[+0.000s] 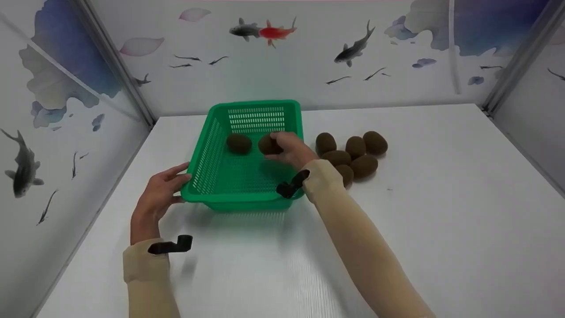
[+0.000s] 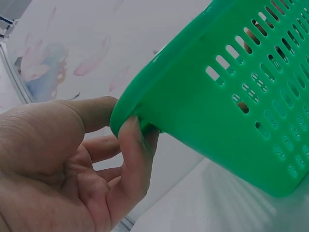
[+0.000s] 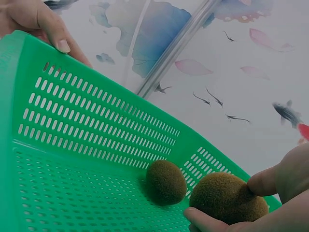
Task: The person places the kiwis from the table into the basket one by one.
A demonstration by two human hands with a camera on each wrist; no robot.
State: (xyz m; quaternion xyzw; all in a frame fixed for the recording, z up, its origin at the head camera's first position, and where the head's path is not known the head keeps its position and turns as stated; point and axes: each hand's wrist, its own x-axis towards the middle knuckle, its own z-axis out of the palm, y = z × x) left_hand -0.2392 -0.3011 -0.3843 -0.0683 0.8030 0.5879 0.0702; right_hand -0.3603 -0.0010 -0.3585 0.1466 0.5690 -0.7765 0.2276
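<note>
A green slotted plastic basket (image 1: 247,198) stands on the white table. My left hand (image 1: 160,192) grips its near left corner; in the left wrist view the thumb and curled fingers (image 2: 133,159) pinch the rim. Inside the basket, my right hand (image 1: 293,150) holds a brown fuzzy kiwi (image 3: 227,198) between thumb and fingers, over the right part of the floor. Another kiwi (image 1: 239,144) lies on the basket floor at the back left, just beside the held one in the right wrist view.
Several kiwis (image 1: 364,166) lie in a loose cluster on the table (image 1: 441,212), right of the basket and partly behind the right forearm. White panels (image 1: 309,57) painted with fish and petals wall the table at the back and sides.
</note>
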